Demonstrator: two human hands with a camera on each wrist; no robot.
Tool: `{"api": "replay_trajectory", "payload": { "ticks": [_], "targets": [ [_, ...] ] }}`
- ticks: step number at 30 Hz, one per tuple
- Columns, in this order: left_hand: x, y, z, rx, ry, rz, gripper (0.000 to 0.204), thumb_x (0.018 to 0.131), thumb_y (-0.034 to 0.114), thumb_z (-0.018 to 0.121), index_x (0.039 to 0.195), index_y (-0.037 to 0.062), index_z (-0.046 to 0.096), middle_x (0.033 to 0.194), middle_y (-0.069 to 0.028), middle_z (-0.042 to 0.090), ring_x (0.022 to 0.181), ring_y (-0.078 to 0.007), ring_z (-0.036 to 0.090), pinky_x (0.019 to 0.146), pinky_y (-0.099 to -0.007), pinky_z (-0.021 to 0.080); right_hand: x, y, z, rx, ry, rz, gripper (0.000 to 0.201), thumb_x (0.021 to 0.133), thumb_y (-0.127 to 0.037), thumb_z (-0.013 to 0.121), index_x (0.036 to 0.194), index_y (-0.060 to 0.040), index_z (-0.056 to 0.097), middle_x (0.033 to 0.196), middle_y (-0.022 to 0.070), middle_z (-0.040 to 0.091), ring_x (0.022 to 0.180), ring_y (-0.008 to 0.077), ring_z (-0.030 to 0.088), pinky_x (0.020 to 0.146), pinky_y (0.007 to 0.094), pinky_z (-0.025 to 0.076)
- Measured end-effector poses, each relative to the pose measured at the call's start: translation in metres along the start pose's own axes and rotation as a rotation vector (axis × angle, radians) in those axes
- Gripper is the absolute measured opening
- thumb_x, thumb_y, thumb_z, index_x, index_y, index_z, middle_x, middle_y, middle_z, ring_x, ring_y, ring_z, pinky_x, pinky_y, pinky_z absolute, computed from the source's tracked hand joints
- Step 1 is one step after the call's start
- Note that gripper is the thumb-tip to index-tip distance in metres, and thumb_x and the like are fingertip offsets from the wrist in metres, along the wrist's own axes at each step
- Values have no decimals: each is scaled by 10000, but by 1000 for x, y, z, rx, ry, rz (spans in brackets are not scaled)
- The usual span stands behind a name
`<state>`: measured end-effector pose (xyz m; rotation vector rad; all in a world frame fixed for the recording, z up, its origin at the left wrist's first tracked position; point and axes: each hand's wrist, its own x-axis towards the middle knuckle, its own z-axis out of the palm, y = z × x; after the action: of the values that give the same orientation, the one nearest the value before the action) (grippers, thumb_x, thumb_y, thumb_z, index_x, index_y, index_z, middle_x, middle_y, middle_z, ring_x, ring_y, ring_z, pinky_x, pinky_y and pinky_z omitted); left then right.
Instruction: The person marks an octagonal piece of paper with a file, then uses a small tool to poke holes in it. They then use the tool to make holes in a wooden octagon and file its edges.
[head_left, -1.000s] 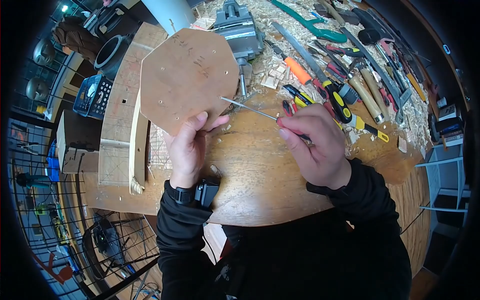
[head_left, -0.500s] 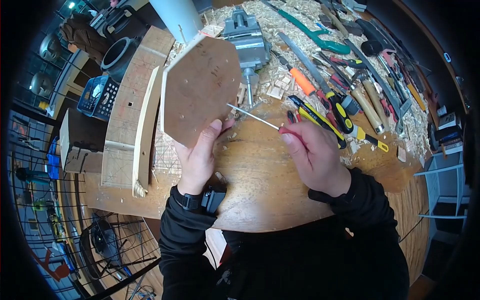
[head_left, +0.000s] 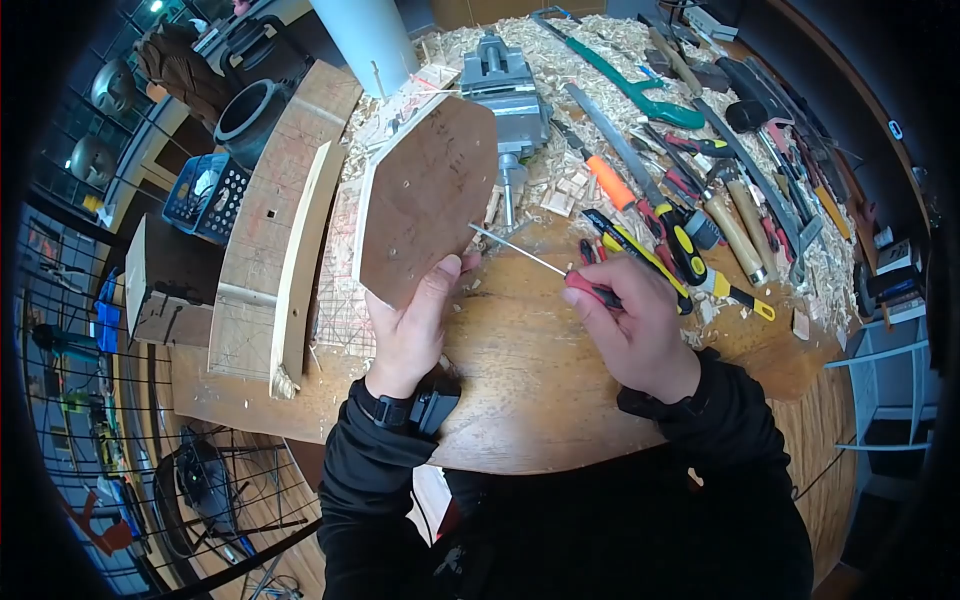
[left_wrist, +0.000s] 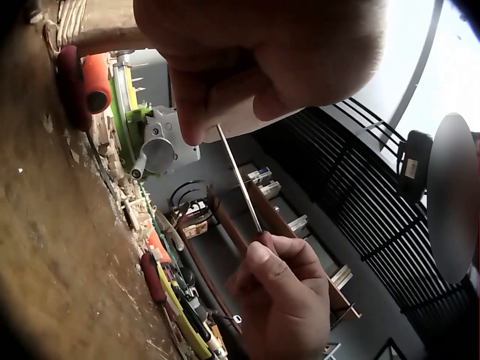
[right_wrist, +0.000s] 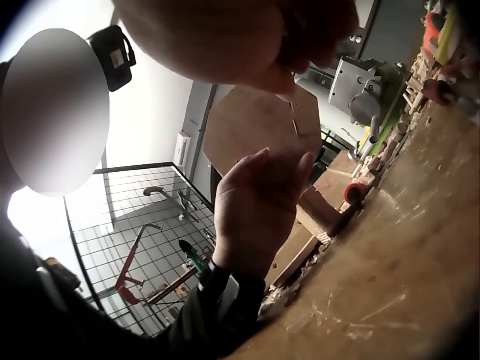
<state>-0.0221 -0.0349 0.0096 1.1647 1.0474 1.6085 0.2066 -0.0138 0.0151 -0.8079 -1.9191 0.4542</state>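
Note:
My left hand point(head_left: 408, 335) grips an eight-sided wooden board point(head_left: 430, 195) by its lower edge, thumb on the brown face. The board is tilted up off the table and has several small holes and pencil marks. In my right hand point(head_left: 635, 315) is a screwdriver, its red and black handle point(head_left: 590, 288) pinched between thumb and fingers. The screwdriver's thin shaft point(head_left: 520, 250) points left, its tip at the board's right edge. In the left wrist view, the shaft point(left_wrist: 238, 176) runs up to the board near my left fingers. The right wrist view shows the board's face point(right_wrist: 259, 131) with the left hand below it.
A grey vise point(head_left: 505, 100) stands behind the board. Wood shavings and many hand tools, including an orange-handled file point(head_left: 610, 183) and a yellow-black knife point(head_left: 640, 255), cover the right side. A curved wooden strip point(head_left: 300, 265) and a marked curved panel point(head_left: 250, 240) lie left.
The board has turned so its face looks more to the right and its pale left edge shows. It sits lower and further right in view; the screwdriver tip stays by its right edge.

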Motion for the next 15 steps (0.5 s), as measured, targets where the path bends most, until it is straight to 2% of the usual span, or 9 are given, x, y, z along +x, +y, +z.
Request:
{"api": "replay_trajectory", "payload": {
  "ticks": [2,6,8,9,11,12,14,15],
  "targets": [
    [0,1,1,20,-7,18,278,943,50,600,1200,-49,556,1116,-144,643,954,-206,653,843,-328,544,-1,-4,-6,160,-269,405,126,871,-103,682,876,-15,592,731,115,559,680,292,577,609,364,454],
    [-1,1,-2,78,-40,13,276,946,62,603,1195,-48,558,1102,-134,646,947,-201,654,825,-317,537,-3,4,-5,78,-367,390,141,882,-123,682,859,-19,589,699,116,546,637,278,568,583,354,444],
    [-1,3,-1,76,-35,9,275,948,65,602,1195,-47,558,1094,-134,649,943,-200,656,820,-315,535,-3,2,1,86,-111,189,150,886,-129,685,852,-20,587,697,123,547,604,266,561,554,350,431],
    [-1,3,-1,74,-33,3,274,949,67,601,1194,-47,558,1086,-134,652,938,-199,657,815,-313,533,-2,3,3,87,-112,190,150,886,-129,685,852,-20,587,697,123,547,604,266,561,554,350,431],
    [-2,2,1,52,-22,3,273,949,67,601,1193,-49,557,1085,-136,652,932,-199,658,815,-314,534,1,6,5,4,23,-31,145,886,-127,688,859,-22,591,700,124,550,581,256,550,532,347,415],
    [-2,1,1,30,-12,4,273,949,66,601,1192,-50,556,1085,-138,652,926,-200,660,814,-314,535,-1,5,5,4,22,-31,145,886,-127,688,859,-22,591,700,124,550,581,256,550,532,347,415],
    [-2,3,0,37,-23,7,275,948,59,600,1194,-52,553,1093,-140,648,933,-201,658,819,-319,539,-5,3,4,175,-76,226,163,897,-139,677,838,-15,589,668,118,540,567,258,540,531,346,413],
    [-2,3,-1,45,-35,10,276,946,52,600,1196,-54,549,1101,-142,644,940,-201,656,824,-324,544,-4,3,3,176,-77,227,163,897,-139,677,838,-15,589,668,118,540,567,258,540,531,346,413]
  ]
}}
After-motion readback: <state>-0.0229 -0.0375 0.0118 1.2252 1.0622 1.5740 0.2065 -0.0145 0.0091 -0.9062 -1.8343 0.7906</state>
